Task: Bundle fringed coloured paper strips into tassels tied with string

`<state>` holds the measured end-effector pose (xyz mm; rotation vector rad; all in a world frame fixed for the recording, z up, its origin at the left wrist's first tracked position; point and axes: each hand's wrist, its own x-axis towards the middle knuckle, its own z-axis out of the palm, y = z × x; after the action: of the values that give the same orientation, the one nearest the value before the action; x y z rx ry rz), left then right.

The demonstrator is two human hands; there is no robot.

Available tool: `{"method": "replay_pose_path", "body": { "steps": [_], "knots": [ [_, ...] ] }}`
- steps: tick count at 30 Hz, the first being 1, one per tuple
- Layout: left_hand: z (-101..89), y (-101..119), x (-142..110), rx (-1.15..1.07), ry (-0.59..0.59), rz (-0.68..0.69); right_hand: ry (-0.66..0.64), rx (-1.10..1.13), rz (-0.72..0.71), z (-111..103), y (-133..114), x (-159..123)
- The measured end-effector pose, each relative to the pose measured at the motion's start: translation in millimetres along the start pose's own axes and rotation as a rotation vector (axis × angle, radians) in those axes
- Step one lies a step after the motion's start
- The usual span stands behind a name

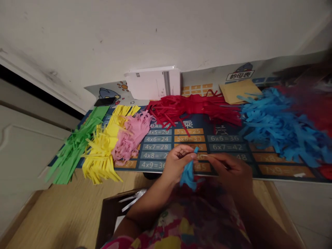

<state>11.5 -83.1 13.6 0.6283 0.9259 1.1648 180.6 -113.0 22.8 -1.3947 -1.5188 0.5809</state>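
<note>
My left hand (178, 162) is closed around a small blue paper tassel (188, 176), its fringe hanging below the fingers and a short folded tip poking out above. To the right of it, my right hand (232, 169) pinches a thin, pale strip (203, 155) that reaches across to the tassel's top. Whether the strip is tape or paper I cannot tell. Both hands are just over the front edge of the table. Behind them lies a bunch of red fringed paper (192, 107); a large heap of blue fringed paper (282, 124) spreads to the right.
Green (77, 145), yellow (103, 148) and pink fringed paper (133, 135) lie at the left on the multiplication chart (158, 147). A white box (153, 84) stands against the wall, with a black phone-like object (105, 101) left of it. A yellowish envelope (240, 91) lies back right. Below is a dark box (107, 214).
</note>
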Motion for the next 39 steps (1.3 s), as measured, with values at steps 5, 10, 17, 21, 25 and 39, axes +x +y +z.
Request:
{"method": "replay_pose_path", "body": {
  "steps": [5, 10, 17, 21, 25, 39],
  "knots": [
    [-0.3, 2.6, 0.3, -0.183, -0.042, -0.189, 0.193, -0.116, -0.133, -0.6, -4.2, -8.6],
    [2.8, 2.0, 0.4, -0.207, -0.093, -0.198, 0.143, -0.155, -0.236, 1.7, -11.2, -8.7],
    [7.0, 0.6, -0.9, -0.165, -0.085, -0.159, 0.104, -0.149, -0.258, 6.4, -14.1, -3.9],
    [7.8, 0.3, -2.7, -0.157, -0.074, -0.139, 0.1, -0.15, -0.263, 8.9, -12.9, -1.5],
    [7.8, -0.5, -3.3, -0.165, -0.049, -0.129, 0.077, -0.164, -0.286, 10.2, -11.3, -0.2],
    [6.0, -3.8, -1.7, -0.08, -0.029, -0.118, 0.034, -0.117, -0.346, 10.2, -6.8, 0.9]
  ]
}}
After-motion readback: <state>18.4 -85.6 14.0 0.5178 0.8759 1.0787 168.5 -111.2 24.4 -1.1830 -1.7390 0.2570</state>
